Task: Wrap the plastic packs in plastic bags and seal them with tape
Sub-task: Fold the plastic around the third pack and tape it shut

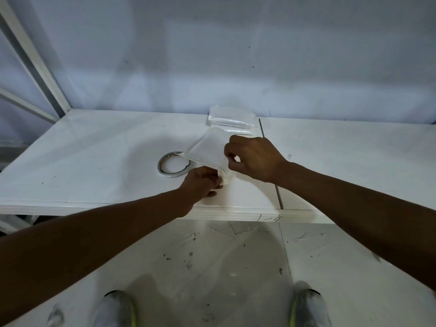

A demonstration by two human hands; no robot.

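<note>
A whitish plastic pack in a clear plastic bag (207,149) is held tilted just above the white table (94,156). My right hand (254,156) pinches its right edge. My left hand (203,182) grips its lower corner, where the bag's loose end is bunched. A roll of tape (173,164) lies flat on the table just left of the pack, partly covered by its corner. A stack of several more plastic packs (232,119) rests at the table's back edge, beyond my right hand.
The table's front edge (236,214) runs below my hands, with a dark seam (278,192) to the right. A white frame post (30,57) rises at the back left. My two shoes (115,308) stand on the marked white floor.
</note>
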